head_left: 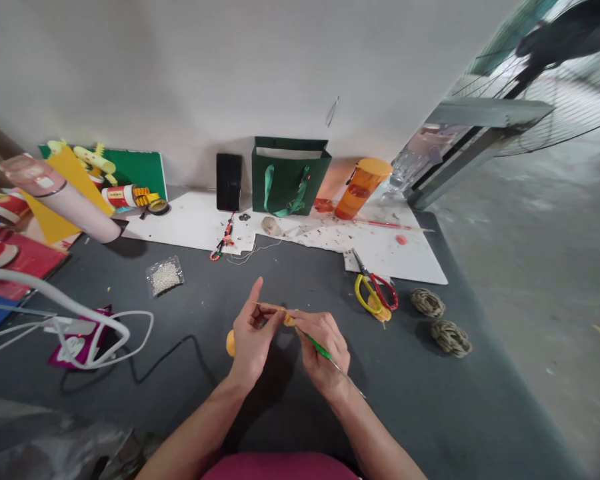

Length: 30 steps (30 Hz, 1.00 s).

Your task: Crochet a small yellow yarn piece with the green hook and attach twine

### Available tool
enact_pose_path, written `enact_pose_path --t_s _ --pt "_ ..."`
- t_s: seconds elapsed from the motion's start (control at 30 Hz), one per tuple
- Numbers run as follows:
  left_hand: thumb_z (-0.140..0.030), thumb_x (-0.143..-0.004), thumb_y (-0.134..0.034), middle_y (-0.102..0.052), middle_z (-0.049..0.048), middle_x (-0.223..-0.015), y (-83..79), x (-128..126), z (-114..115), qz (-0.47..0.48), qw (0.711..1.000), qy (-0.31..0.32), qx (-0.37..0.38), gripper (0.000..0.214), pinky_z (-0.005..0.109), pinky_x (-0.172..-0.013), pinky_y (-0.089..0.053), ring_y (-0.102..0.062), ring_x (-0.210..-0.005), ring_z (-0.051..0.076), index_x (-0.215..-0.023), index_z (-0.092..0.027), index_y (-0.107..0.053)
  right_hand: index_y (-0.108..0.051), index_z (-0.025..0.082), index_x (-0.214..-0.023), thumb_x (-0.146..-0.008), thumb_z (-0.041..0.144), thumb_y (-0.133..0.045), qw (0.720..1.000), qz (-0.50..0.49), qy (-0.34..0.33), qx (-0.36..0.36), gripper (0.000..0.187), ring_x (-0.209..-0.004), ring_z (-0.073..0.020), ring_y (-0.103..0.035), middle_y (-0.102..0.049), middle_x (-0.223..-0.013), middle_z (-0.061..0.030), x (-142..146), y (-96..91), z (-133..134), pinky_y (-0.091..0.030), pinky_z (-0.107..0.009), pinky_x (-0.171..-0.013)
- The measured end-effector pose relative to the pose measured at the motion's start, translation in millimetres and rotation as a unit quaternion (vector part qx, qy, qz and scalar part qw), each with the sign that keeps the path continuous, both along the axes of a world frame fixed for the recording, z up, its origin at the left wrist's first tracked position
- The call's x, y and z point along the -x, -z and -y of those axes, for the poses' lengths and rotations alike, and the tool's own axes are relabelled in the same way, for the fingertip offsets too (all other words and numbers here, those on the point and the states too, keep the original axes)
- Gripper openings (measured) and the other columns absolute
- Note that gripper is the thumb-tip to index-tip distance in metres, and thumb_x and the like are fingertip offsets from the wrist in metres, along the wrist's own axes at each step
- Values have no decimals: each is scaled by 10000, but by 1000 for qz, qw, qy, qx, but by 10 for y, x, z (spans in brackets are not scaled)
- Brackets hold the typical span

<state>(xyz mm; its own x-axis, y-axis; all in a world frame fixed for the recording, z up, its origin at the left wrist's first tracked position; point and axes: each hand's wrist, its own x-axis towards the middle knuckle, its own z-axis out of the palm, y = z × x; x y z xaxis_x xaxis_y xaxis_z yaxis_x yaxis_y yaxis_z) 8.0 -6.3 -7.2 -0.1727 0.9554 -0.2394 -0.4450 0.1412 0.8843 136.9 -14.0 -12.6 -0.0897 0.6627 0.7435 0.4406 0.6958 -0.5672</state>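
My left hand (251, 333) is closed in a pinch on a strand of tan yarn (269, 307), its index finger stretched up. My right hand (324, 347) grips a green-handled crochet hook (316, 347), whose tip meets a small yellow crocheted piece (289, 319) held between both hands. A yellow ball of yarn (231, 343) peeks out just left of my left wrist on the dark grey mat (430, 400).
Yellow and red scissors (375, 291) and two twine bundles (440, 320) lie to the right. A bag of white beads (165, 276), white cables (80, 320), a green paper bag (289, 175), an orange bottle (361, 187) and paper crafts (100, 175) surround the mat.
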Motion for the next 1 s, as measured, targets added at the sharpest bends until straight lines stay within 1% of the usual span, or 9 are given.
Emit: enact_pose_path --t_s 0.13,0.37,0.5,0.57,0.67,0.77,0.83,0.9,1.0 --pt "-226 -676 -805 -696 -17 -725 -32 1 0 -7 1000 0 -1 760 259 -739 -521 -634 -691 123 -1382 -229 -524 -619 262 -1126 -906 83 -538 1000 6 2 4 295 -777 -221 -718 -764 -967 -84 2 30 1 -538 -377 -657" --pt "-228 -701 -791 -684 -20 -739 -41 9 10 -26 1000 2 -11 755 258 -758 -513 -620 -702 118 -1399 -234 -504 -606 262 -1178 -896 66 -550 1000 13 10 -10 349 -774 -214 -710 -760 -991 -89 5 27 19 -545 -374 -659" --pt "-238 -708 -790 -676 -25 -749 -43 4 24 -10 1000 10 -18 783 262 -775 -506 -614 -718 116 -1423 -257 -471 -604 251 -1184 -884 55 -571 999 20 9 -32 359 -772 -210 -703 -757 -993 -97 5 -4 25 -547 -366 -643" --pt "-232 -702 -796 -664 -33 -752 -54 -4 31 3 1000 7 -21 792 253 -773 -498 -602 -718 107 -1423 -274 -469 -611 250 -1170 -886 58 -575 999 22 12 -30 344 -774 -207 -699 -758 -990 -95 1 -15 23 -548 -366 -642" --pt "-210 -683 -811 -647 -45 -744 -75 -15 37 44 999 19 -13 833 231 -756 -484 -588 -712 92 -1431 -283 -452 -636 265 -1123 -881 64 -582 999 26 29 -18 319 -775 -209 -691 -766 -960 -71 -8 -28 13 -547 -378 -660" --pt "-181 -660 -826 -637 -58 -713 -84 -17 34 122 990 62 17 910 208 -733 -471 -576 -687 77 -1461 -261 -401 -662 285 -1084 -860 73 -617 999 19 38 -8 312 -782 -214 -689 -770 -932 -47 -10 -38 2 -546 -387 -676" --pt "-160 -654 -829 -619 -73 -682 -81 -14 30 182 977 95 49 947 198 -709 -461 -567 -657 64 -1476 -249 -368 -675 290 -1064 -847 76 -641 1000 -9 28 6 306 -786 -214 -695 -767 -928 -42 -1 -38 4 -551 -383 -680" --pt "-152 -659 -826 -590 -90 -651 -74 -10 27 227 964 118 75 943 199 -691 -453 -566 -634 59 -1476 -250 -365 -684 281 -1032 -850 83 -642 998 -55 15 41 272 -790 -214 -702 -763 -926 -44 13 -27 19 -557 -380 -683" --pt "-167 -672 -824 -577 -96 -641 -68 -4 26 255 954 132 88 907 223 -713 -456 -580 -638 67 -1463 -252 -388 -676 253 -1002 -889 111 -594 987 -119 15 111 199 -812 -225 -705 -758 -912 -65 32 7 60 -566 -376 -678"
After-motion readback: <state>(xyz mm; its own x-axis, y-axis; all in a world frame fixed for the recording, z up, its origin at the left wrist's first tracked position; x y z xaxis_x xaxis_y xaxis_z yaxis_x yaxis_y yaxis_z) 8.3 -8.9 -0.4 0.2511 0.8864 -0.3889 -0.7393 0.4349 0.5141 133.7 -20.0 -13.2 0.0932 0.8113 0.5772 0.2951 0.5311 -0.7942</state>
